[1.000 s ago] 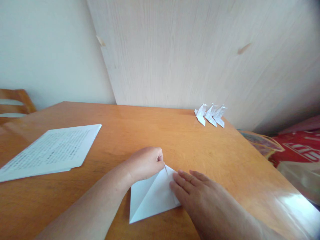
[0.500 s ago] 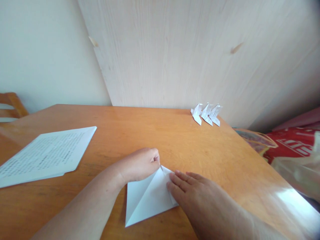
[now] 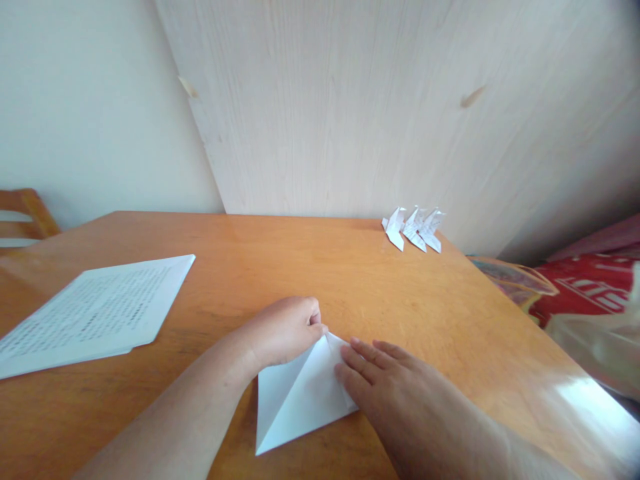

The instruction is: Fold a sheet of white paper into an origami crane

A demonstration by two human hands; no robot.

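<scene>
A white sheet of paper, folded along a diagonal crease, lies on the orange wooden table just in front of me. My left hand is curled closed with its fingertips pinching the paper's top corner. My right hand lies flat on the paper's right part, fingers stretched out and pressing it down. Part of the paper's right edge is hidden under that hand.
A stack of printed sheets lies at the left of the table. Three small folded paper figures stand at the far right edge, by a pale wood panel. A wooden chair is at far left; red packaging lies right of the table.
The hands and paper stay nearly in place. My left fingertips have edged slightly along the top corner; the view has shifted a little.
</scene>
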